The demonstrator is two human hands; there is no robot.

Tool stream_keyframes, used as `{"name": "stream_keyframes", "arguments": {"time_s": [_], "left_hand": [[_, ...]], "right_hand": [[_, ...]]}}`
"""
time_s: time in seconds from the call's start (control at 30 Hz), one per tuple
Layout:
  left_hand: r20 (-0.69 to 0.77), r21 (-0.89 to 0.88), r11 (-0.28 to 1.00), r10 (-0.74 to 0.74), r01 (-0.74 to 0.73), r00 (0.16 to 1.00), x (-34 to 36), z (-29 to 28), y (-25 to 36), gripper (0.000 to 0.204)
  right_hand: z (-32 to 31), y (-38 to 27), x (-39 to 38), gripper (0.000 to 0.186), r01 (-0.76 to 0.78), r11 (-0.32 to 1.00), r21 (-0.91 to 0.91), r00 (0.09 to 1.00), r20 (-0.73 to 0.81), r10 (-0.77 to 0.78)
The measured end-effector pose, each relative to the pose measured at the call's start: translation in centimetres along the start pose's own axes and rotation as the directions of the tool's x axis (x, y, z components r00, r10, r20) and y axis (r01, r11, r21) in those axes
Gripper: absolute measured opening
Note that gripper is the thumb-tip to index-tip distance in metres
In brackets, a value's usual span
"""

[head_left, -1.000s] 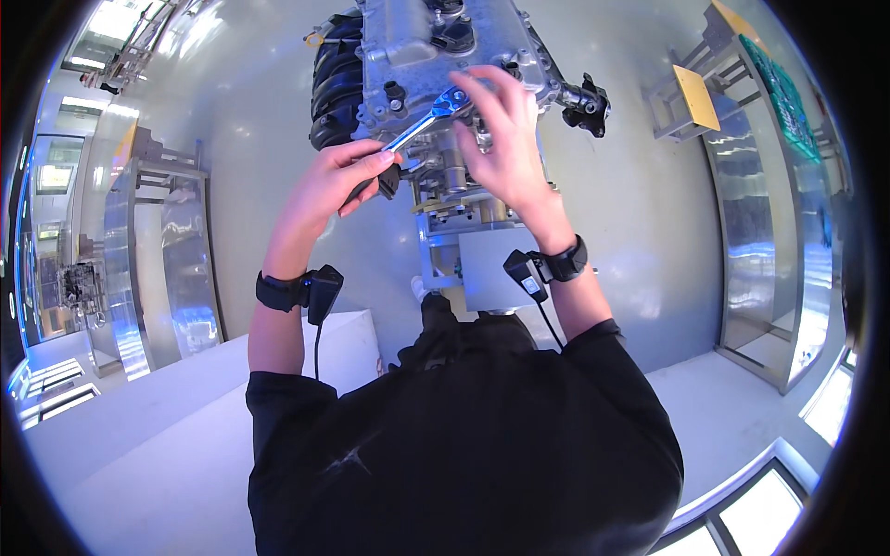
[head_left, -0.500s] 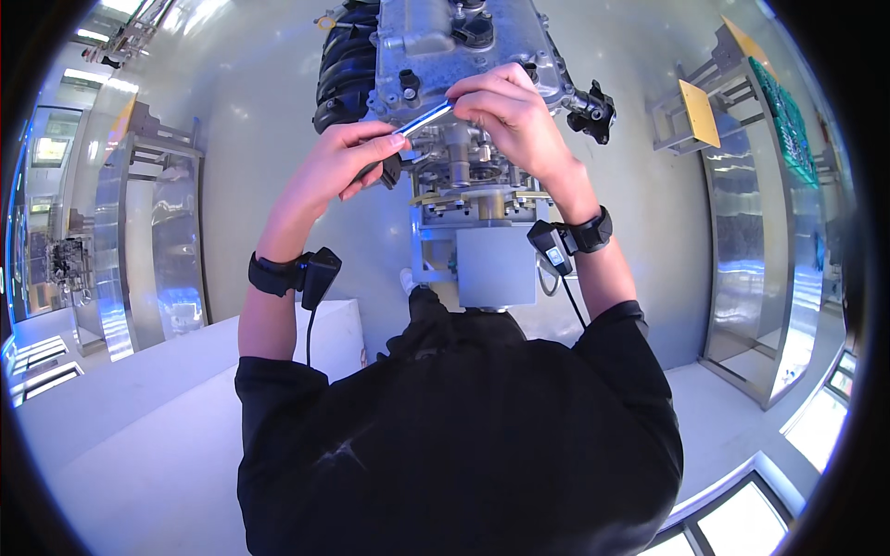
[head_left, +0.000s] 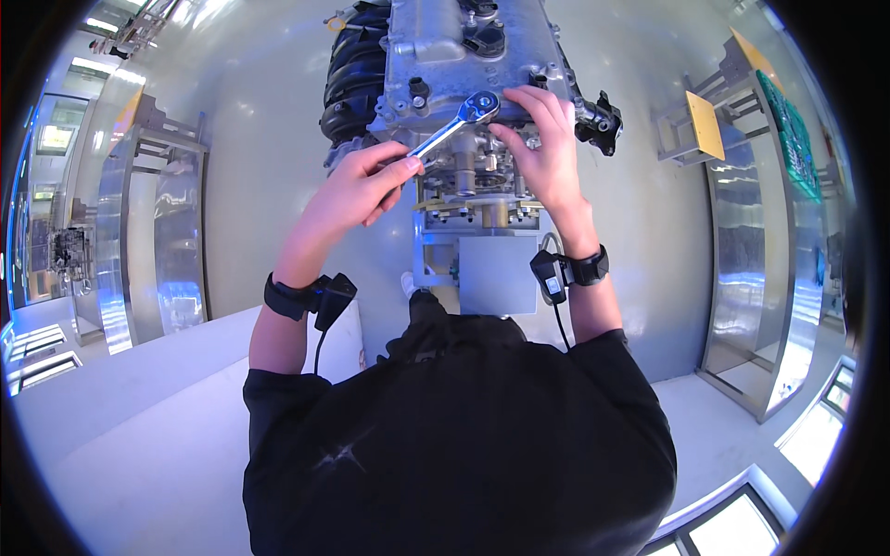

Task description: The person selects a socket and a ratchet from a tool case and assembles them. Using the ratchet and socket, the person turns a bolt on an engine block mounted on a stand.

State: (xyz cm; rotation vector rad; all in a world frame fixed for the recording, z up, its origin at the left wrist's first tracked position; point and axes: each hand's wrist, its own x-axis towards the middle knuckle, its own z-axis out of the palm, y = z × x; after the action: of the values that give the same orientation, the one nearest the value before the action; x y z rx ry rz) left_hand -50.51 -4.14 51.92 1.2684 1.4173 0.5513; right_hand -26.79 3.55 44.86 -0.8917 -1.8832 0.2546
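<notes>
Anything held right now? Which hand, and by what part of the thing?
The left hand holds the ratchet wrench by its handle. The right hand is open beside the ratchet head; whether it touches is unclear.

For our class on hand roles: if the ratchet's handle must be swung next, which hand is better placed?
Left, most likely. The left hand grips the ratchet by its handle, while the right hand is open beside the ratchet's head, off the handle.
</notes>
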Motion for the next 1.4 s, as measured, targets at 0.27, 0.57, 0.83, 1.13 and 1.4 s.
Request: {"name": "stream_keyframes", "arguments": {"time_s": [0.27,0.57,0.83,1.13,1.4], "left_hand": [[-0.031,-0.095,0.995,-0.009,0.006,0.999,-1.0,3.5,-0.2,0.029],[0.086,-0.495,0.865,-0.043,0.08,0.995,-1.7,9.5,0.5,0.029],[-0.031,-0.271,0.961,-0.057,0.046,0.998,-0.7,3.9,-0.4,0.03],[0.22,0.154,0.986,0.029,-0.064,0.975,3.7,-4.9,1.2,0.032],[0.185,0.153,0.988,-0.048,0.02,0.981,2.4,-2.8,2.0,0.03]], "right_hand": [[1.4,-0.2,0.2,0.025,-0.185,0.982,0.035,0.981,0.066,0.183],[2.5,0.4,-0.8,0.026,-0.173,0.985,-0.029,0.985,-0.018,0.172],[2.6,0.4,-0.9,0.029,-0.158,0.987,-0.016,0.987,-0.043,0.158],[2.5,-0.7,-0.3,0.028,-0.305,0.94,0.154,0.951,-0.001,0.309],[4.0,-1.1,-1.2,0.023,-0.325,0.943,0.072,0.916,-0.223,0.333]]}}
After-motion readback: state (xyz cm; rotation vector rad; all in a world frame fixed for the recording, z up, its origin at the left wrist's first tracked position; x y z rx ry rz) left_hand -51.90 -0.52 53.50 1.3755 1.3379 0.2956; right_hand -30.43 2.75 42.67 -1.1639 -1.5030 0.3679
